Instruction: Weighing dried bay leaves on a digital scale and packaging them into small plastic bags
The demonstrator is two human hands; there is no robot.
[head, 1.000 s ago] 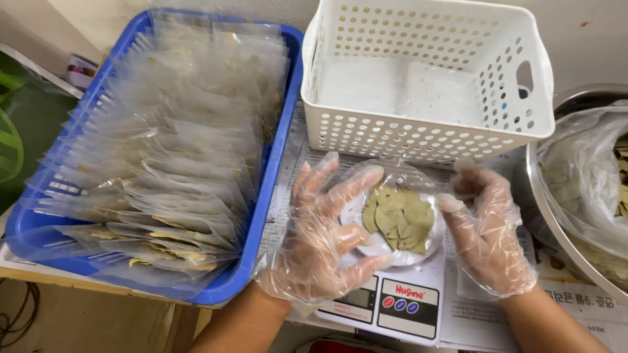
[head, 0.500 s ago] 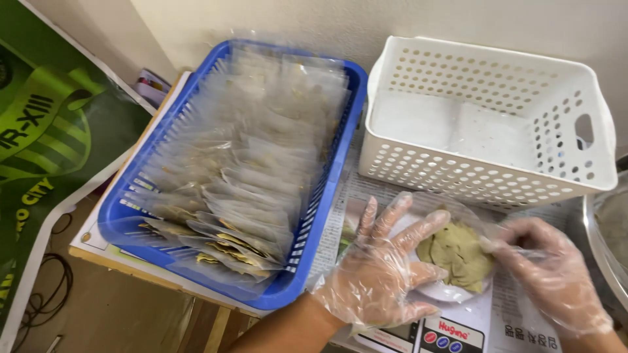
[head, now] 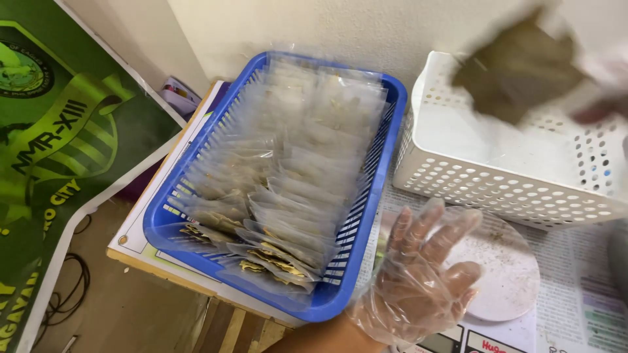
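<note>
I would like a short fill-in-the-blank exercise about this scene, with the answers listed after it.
1. The clear packets stand in a ____ basket.
2. The left hand wears a clear ____.
3. The blurred leaves are held above the ____ basket.
4. The round scale plate holds only ____.

Answers: blue; glove; white; crumbs

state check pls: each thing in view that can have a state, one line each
left hand: gloved, fingers spread, holding nothing, over the scale
right hand: blurred, lifted over the white basket
leaf packet: in the air at the right hand, blurred; grip unclear
blue basket: packed with clear filled packets
white basket: contents unclear
scale plate: bare, a few crumbs
</note>
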